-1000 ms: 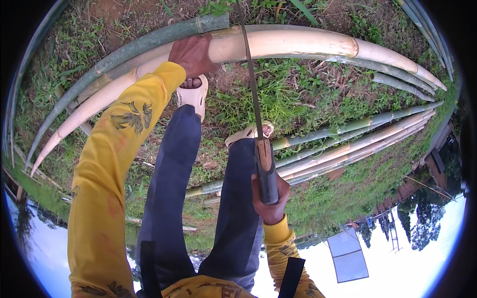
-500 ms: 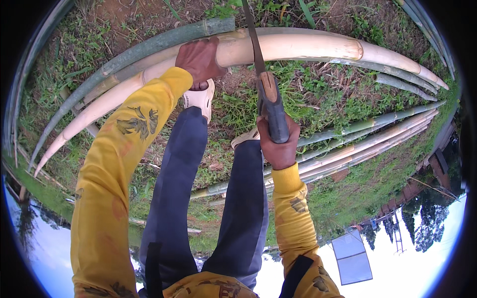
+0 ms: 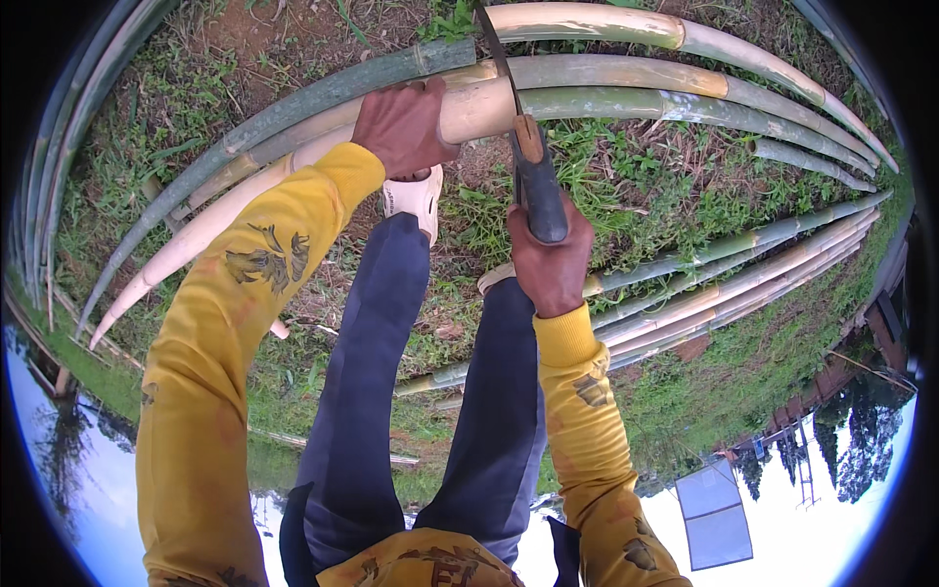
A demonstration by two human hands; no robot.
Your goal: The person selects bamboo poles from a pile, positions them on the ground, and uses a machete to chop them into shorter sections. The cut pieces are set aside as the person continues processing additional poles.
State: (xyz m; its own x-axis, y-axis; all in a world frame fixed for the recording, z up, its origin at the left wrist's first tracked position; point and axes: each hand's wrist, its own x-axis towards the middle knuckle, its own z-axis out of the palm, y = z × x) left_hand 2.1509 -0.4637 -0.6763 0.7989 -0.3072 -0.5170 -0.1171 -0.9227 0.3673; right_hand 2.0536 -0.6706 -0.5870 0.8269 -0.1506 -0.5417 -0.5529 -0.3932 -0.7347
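My left hand [image 3: 406, 127] is closed over a pale, peeled bamboo pole [image 3: 479, 108], close to the pole's end. A hand saw [image 3: 541, 191] with a dark grip and a brown wooden part is in my right hand [image 3: 553, 259], fingers wrapped round the handle. Its narrow dark blade points away from me and passes right by the end of the pole. Beyond the blade, on the right, a separate pale bamboo piece [image 3: 587, 22] lies farther off. A dark green bamboo pole [image 3: 342, 86] rests just past my left hand.
Tan [image 3: 626, 73] and green bamboo poles [image 3: 606, 103] lie on the grass to the right. Several more poles [image 3: 724, 284] lie in a row nearer me on the right. Further poles [image 3: 59, 157] run along the left edge. My shoe [image 3: 416, 205] stands below the held pole.
The pale pole was one length running under the blade; now it is in two. The right piece has shifted away from me, uncovering tan and green poles. Both hands keep their grips.
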